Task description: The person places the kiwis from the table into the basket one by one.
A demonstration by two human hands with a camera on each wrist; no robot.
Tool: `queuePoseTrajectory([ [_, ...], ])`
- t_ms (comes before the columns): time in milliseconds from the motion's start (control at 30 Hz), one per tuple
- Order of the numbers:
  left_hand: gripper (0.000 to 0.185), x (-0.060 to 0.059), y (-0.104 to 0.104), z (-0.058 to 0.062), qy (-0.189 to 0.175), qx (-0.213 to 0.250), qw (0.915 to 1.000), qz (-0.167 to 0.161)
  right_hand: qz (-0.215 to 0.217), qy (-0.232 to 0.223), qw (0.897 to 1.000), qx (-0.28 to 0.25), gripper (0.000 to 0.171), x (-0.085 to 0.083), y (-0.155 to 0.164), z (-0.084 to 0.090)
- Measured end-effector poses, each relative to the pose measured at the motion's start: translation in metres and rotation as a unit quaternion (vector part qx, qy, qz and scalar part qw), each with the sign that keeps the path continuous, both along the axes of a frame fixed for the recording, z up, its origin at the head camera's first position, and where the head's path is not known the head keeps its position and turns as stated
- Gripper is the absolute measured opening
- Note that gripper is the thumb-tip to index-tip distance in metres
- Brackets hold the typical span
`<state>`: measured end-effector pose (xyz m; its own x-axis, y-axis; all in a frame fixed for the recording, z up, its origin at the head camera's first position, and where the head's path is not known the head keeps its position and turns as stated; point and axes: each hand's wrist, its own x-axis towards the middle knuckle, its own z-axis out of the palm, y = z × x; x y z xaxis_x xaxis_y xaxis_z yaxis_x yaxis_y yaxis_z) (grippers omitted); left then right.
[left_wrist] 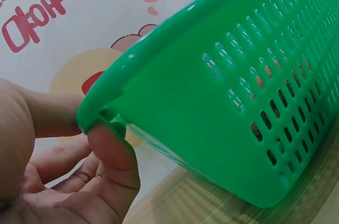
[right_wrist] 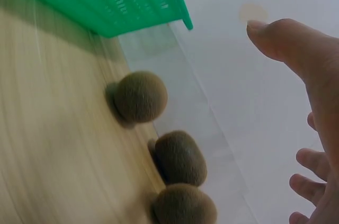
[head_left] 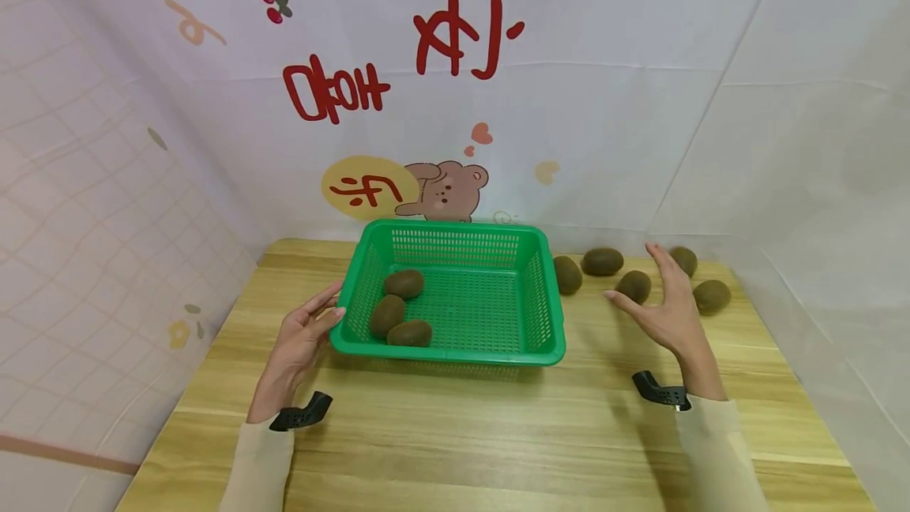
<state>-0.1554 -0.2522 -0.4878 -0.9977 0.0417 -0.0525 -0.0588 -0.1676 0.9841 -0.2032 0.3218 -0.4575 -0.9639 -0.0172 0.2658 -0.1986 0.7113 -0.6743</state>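
A green plastic basket (head_left: 462, 299) stands on the wooden table with three kiwis inside, at its left: one (head_left: 404, 284), one (head_left: 387, 315) and one (head_left: 410, 333). My left hand (head_left: 302, 334) holds the basket's left rim; in the left wrist view the thumb (left_wrist: 114, 152) presses under the rim (left_wrist: 132, 70) with a finger behind it. My right hand (head_left: 664, 306) hovers open with spread fingers over loose kiwis to the right of the basket, nearest one kiwi (head_left: 633, 286). It holds nothing. The right wrist view shows three kiwis (right_wrist: 140, 96) below its thumb (right_wrist: 286, 38).
Several more kiwis lie on the table (head_left: 455, 433) right of the basket, among them one (head_left: 567, 275) beside its wall, one (head_left: 603, 261) and one (head_left: 712, 296) near the right edge. White printed cloth walls close in the back and both sides.
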Motion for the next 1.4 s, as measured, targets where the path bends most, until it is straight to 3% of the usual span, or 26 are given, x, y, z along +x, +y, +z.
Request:
queuePoseTrajectory([
  [400, 0.063, 0.000, 0.000, 0.000, 0.006, 0.007, 1.0000, 0.004, -0.023, 0.004, 0.999, 0.024, 0.106, -0.002, 0.026, -0.008],
  [1400, 0.062, 0.002, 0.001, -0.005, 0.015, 0.010, 0.9998, 0.001, -0.100, -0.053, 0.994, -0.009, 0.112, -0.005, 0.097, -0.028],
])
